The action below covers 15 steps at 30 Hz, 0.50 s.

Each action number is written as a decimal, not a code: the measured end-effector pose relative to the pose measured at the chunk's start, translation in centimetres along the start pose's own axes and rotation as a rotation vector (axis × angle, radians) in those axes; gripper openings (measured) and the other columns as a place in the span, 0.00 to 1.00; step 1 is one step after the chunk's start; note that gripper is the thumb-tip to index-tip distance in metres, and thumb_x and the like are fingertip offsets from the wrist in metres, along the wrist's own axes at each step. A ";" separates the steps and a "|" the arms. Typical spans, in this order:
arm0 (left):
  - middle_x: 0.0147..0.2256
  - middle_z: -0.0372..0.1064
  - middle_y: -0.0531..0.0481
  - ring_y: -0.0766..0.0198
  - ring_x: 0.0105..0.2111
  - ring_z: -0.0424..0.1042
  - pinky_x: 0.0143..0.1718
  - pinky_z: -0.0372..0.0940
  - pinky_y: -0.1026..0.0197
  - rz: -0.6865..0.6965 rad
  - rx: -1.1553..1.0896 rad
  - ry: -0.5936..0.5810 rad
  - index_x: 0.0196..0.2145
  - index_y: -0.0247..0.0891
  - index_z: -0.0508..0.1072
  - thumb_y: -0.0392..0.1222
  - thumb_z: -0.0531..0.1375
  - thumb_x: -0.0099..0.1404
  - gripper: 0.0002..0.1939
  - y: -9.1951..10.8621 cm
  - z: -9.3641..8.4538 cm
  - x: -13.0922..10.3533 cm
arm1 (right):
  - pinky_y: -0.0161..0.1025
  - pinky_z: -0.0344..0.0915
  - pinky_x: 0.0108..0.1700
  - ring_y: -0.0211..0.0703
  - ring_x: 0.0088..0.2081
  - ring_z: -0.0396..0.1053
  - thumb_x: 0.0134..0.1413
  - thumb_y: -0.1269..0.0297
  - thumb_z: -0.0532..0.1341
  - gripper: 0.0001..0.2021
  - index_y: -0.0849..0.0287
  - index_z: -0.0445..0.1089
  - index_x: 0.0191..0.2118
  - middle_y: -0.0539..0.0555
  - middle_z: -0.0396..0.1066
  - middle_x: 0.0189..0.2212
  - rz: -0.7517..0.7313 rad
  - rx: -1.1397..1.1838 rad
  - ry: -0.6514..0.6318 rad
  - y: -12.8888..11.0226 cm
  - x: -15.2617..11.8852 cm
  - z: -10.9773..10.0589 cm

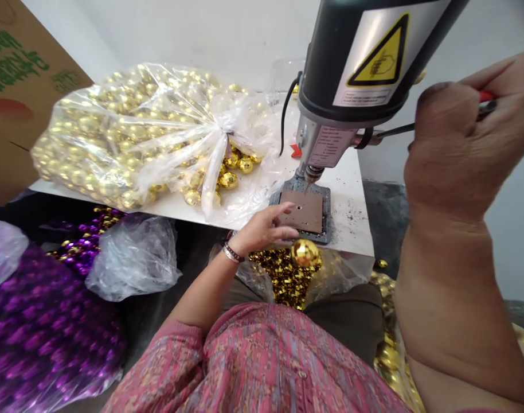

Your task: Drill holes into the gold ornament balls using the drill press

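My right hand [451, 137] is wrapped round the lever [397, 129] of the drill press [352, 63]; a red handle end shows beside the fingers. Over the left edge of the brown drilling plate [309, 209], my left hand [270, 226] has its fingers stretched out and holds nothing. A shiny gold ball [305, 253] is just below those fingertips, apart from them, in front of the plate. Beneath it, an open clear bag between my legs holds many gold pieces [279, 275]. The drill bit [308, 186] points down at the plate's far part.
A big clear bag of gold balls [116, 126] lies on the white table [352, 229], with loose gold balls [229, 180] by its knot. Dark shavings lie around the drill base. Purple balls in a bag [51, 332] and a cardboard box [25, 103] stand left.
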State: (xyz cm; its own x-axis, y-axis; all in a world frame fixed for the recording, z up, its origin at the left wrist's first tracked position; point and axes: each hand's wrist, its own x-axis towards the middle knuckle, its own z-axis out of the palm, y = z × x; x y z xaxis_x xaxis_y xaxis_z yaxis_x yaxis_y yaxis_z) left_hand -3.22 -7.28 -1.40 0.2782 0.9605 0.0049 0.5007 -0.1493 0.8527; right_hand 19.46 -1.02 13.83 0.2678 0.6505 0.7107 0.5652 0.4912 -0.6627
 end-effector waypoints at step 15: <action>0.59 0.73 0.27 0.34 0.58 0.72 0.56 0.68 0.42 -0.477 0.867 0.306 0.57 0.33 0.76 0.35 0.64 0.62 0.24 -4.5 -10.1 4.6 | 0.34 0.51 0.37 0.20 0.29 0.46 0.60 0.70 0.58 0.13 0.63 0.55 0.26 0.42 0.47 0.25 -0.021 0.001 0.032 -0.3 -1.2 -0.3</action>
State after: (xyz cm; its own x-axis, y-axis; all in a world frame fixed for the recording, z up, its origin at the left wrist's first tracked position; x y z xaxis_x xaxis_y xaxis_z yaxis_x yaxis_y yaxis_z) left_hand -12.51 0.23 0.06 -0.2636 0.9646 0.0009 0.9561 0.2611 0.1327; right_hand 19.15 -2.14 13.24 0.2811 0.6213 0.7314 0.5701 0.5050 -0.6481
